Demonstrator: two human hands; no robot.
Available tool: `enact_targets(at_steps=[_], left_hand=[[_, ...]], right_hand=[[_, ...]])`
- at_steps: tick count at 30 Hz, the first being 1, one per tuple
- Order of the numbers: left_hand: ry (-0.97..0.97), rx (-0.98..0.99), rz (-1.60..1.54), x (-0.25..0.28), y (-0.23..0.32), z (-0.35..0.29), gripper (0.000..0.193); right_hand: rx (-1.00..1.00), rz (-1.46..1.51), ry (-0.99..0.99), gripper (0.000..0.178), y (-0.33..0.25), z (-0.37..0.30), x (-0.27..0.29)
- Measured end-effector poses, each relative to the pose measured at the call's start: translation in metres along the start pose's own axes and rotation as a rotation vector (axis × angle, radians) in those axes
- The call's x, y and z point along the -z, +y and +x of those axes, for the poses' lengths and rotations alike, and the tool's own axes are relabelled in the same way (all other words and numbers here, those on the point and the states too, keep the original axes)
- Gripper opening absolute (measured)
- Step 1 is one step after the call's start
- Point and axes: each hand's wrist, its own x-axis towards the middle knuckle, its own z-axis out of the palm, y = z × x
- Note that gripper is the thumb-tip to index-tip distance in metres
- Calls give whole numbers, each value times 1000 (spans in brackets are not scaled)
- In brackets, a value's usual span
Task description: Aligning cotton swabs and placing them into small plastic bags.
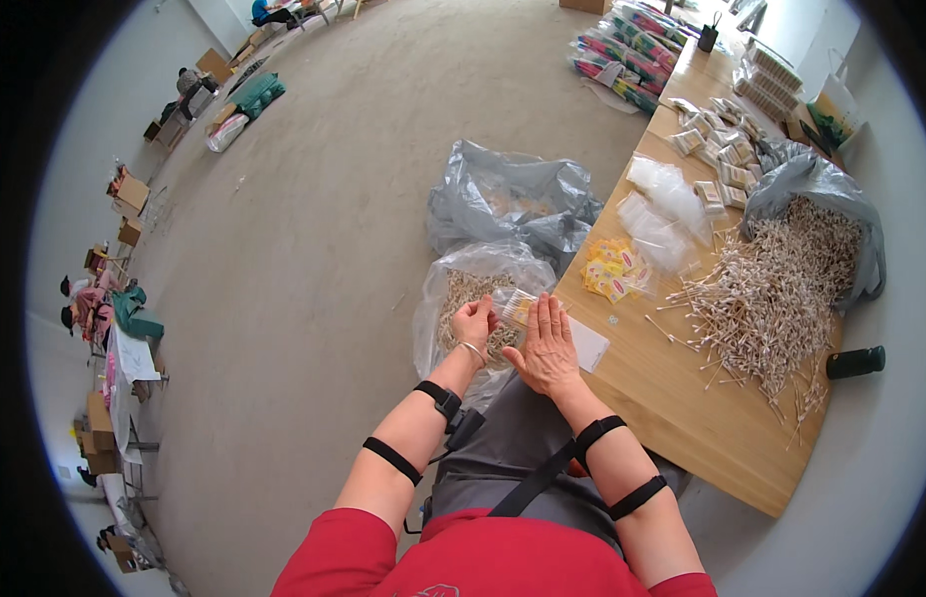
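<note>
My left hand (pixel 473 323) pinches one end of a small clear plastic bag (pixel 516 305) with cotton swabs inside, at the table's near left edge. Fingers stretched out flat, my right hand (pixel 547 350) lies against the other side of this bag and hides part of it. A white flat card or pad (pixel 588 345) sticks out from beneath the right hand. To the right, a big heap of loose cotton swabs (pixel 756 308) spreads over the wooden table (pixel 672 398). Small yellow printed cards (pixel 612 269) lie just beyond my right hand, beside empty clear bags (pixel 667 214).
Below the table edge stand a clear sack (pixel 428 343) of swab-like pieces and a grey plastic sack (pixel 468 199). Filled swab packets (pixel 710 197) pile up farther along the table. A dark green cylinder (pixel 855 362) lies near the wall. Several colourful bundles (pixel 632 55) stand beyond.
</note>
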Motion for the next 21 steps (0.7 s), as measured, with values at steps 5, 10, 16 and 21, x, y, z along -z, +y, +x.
enact_targets(at_steps=[5, 10, 16, 21], left_hand=[[48, -112, 12, 6, 12, 17, 28], [-247, -16, 442, -13, 31, 26, 36], [-109, -394, 812, -15, 28, 28, 36], [-71, -1065, 1147, -30, 33, -24, 47]], right_hand=[[18, 8, 9, 93, -2, 0, 1], [8, -6, -2, 94, 4, -2, 0], [34, 23, 25, 92, 2, -2, -2], [7, 257, 214, 78, 20, -13, 12]])
